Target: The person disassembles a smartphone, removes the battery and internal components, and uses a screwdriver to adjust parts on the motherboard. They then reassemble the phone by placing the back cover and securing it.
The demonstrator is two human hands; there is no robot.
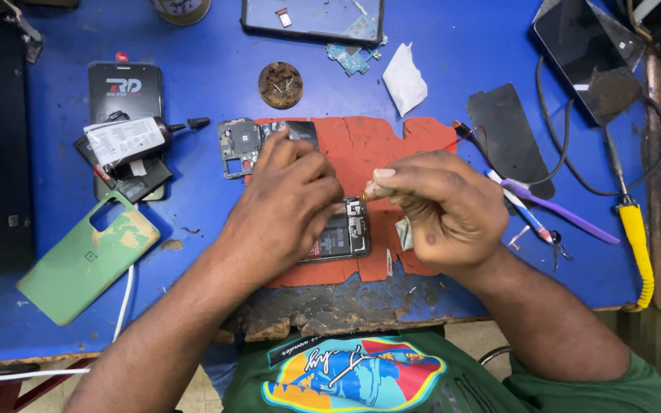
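Much of the opened phone (342, 233) lies hidden under the left hand (288, 203), which rests palm down over it with fingers curled; only the phone's dark battery face and a strip of circuit board at its right end show. Whether those fingers pinch anything cannot be told. The right hand (437, 206) is closed in a loose fist just right of the phone, its thumb and forefinger pressed together on something tiny and yellowish at the tips, too small to make out.

The phone sits on a ragged red mat (372, 149), torn along its edges, near the front of the blue desk (460, 53). The desk's front edge is chipped and worn dark. A black inner frame (240, 145) with a square camera cut-out lies at the mat's upper left, partly covered by the left fingers.

Left of the arms lies a smooth pale green back cover (86, 260), scuffed with yellowish patches. Above it a small dark bottle (135, 140) with a white label lies on a black box. A round brown pot of wire wool (280, 84) stands behind the mat, and a crumpled white tissue (405, 79) further right. Right of the hands lie a purple brush (560, 210), a yellow-handled soldering iron (636, 237) and a flat black sheet (510, 138). Another phone at the top edge is cut off. Bare desk is open between mat and green cover.
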